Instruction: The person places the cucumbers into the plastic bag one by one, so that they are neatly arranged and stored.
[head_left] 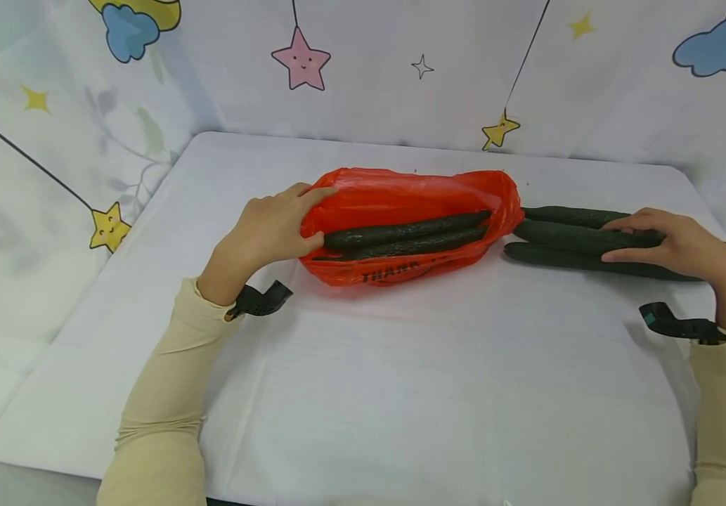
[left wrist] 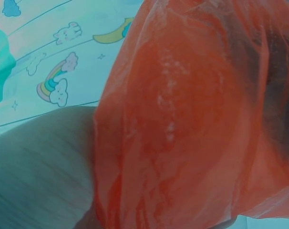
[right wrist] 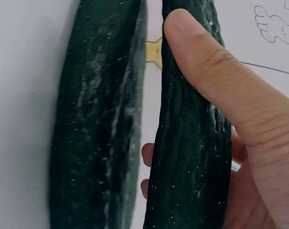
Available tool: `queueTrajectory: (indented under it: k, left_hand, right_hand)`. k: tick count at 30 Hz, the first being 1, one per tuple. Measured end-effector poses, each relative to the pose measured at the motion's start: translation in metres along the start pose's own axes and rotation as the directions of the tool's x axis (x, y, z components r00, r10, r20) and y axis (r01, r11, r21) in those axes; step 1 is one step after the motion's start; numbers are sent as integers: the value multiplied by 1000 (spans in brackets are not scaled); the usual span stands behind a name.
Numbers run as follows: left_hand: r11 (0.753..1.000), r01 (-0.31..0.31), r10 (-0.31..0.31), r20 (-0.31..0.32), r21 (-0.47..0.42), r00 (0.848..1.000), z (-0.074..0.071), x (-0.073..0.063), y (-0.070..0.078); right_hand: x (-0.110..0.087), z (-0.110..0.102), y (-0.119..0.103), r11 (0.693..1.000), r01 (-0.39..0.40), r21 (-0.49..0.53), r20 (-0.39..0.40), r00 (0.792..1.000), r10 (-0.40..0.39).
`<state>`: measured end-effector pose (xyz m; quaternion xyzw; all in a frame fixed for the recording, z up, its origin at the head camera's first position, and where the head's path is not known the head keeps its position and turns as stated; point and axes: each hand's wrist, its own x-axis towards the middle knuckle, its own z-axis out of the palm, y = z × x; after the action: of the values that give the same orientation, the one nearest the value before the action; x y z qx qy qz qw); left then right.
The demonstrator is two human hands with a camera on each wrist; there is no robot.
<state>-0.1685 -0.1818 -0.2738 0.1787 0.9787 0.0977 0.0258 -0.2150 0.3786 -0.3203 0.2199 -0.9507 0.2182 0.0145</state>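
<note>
A red plastic bag (head_left: 400, 190) printed "THANK" lies on its side, mouth spread, with two cucumbers (head_left: 394, 233) inside. My left hand (head_left: 274, 226) grips the bag's left rim; red plastic (left wrist: 173, 119) fills most of the left wrist view and hides the fingers. At the right, three cucumbers lie side by side. My right hand (head_left: 672, 239) holds the middle cucumber (head_left: 565, 237), its thumb on one side and fingertips on the other in the right wrist view. Nearer me is another cucumber (head_left: 546, 256), and a third cucumber (head_left: 571, 213) lies behind.
Under everything is a white-covered table (head_left: 388, 393). A white cloth (head_left: 375, 91) printed with stars and clouds hangs behind it. Each wrist wears a black strap mount, such as the left strap (head_left: 261, 299).
</note>
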Motion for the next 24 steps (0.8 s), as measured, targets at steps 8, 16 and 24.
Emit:
queueTrajectory:
  k: [8,16,24]
  left_hand:
    - [1000,-2,2,-5,7,1000,1,0,-1]
    - [1000,-3,3,-9,5,1000,1,0,-1]
    - [1000,8,-8,1,8,1000,0,1,0]
  right_hand:
    - [-1,-5,-13,997,67,28,-30,997,-66]
    - [0,-7,-24,984,177,9,-40,983,-177]
    - [1,-11,-35,970,236,-55,-47,970,-238]
